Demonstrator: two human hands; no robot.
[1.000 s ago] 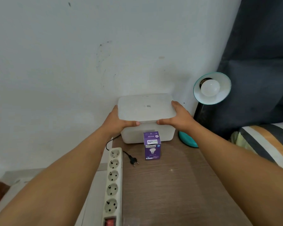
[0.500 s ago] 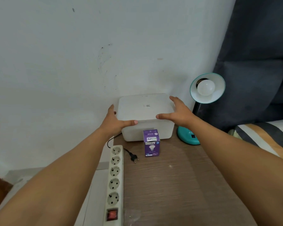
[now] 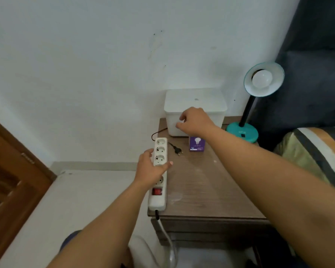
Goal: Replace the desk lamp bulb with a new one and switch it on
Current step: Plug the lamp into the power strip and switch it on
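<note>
A teal desk lamp (image 3: 242, 132) stands at the table's back right, its shade (image 3: 264, 79) tilted toward me with a white bulb (image 3: 261, 79) in it. A purple bulb box (image 3: 196, 144) stands in front of a white lidded container (image 3: 194, 105). The lamp's black plug (image 3: 178, 151) lies loose beside a white power strip (image 3: 159, 171). My left hand (image 3: 151, 169) rests over the strip, fingers spread. My right hand (image 3: 195, 120) hovers loosely curled in front of the container, above the box, holding nothing.
The wooden bedside table (image 3: 205, 186) stands against a white wall. A dark headboard (image 3: 313, 60) and striped bedding (image 3: 317, 151) are on the right. A wooden door (image 3: 12, 176) is on the left. The strip's red switch (image 3: 156, 191) faces up.
Both hands have let go of the white container. My left hand dropped onto the power strip and my right hand drew back. The view pulled back and shifted left.
</note>
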